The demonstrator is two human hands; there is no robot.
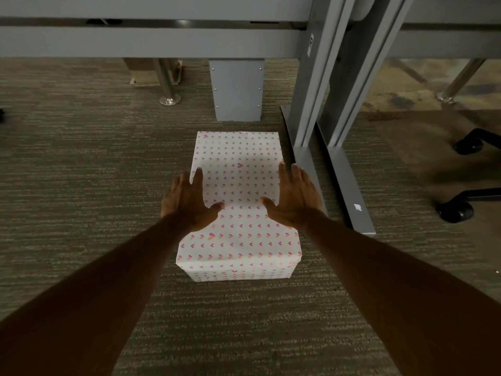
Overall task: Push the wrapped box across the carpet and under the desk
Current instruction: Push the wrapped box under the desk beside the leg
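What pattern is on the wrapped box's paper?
White paper with rows of small pink and orange hearts on the wrapped box, seen in the head view.

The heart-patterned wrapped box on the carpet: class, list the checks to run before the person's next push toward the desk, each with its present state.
1. White wrapped box with pink hearts lies flat on the grey-brown carpet: ok.
2. Left hand open at the box's left edge: ok.
3. Right hand open at its right edge: ok.
4. Firm contact of the palms: cannot tell.
5. Path ahead clear: not ok, a grey riveted metal panel stands just beyond the box.
6. Clearance from the grey metal desk leg on the right: ok, but narrow.
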